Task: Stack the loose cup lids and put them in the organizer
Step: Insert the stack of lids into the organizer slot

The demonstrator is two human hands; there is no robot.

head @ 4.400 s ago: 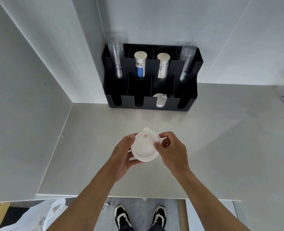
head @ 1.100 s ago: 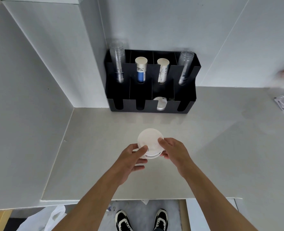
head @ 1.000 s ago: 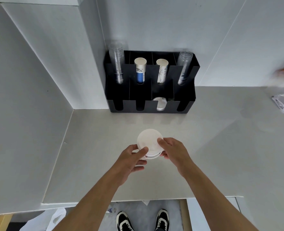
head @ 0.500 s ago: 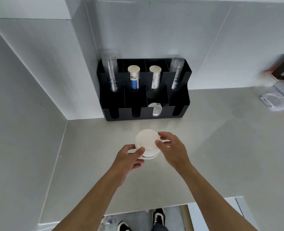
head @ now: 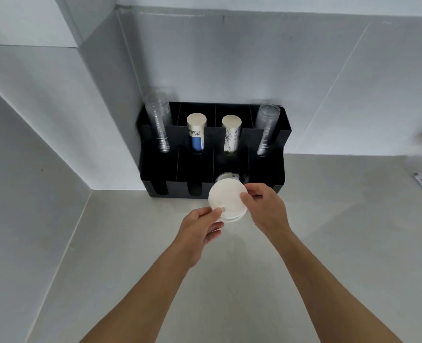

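Head cam: both hands, left hand & right hand, have fingers closed on the lids mid-frame, just in front of the organizer. Keep stack straight, slide into the slot w/ a lid.

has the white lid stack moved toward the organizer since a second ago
Yes. The lid stack, held by both hands, has moved toward the black organizer and now overlaps its front edge at the third slot, not out over the counter.

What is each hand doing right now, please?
Left hand: closed on the stack of round white plastic lids.
Right hand: closed on the same stack.
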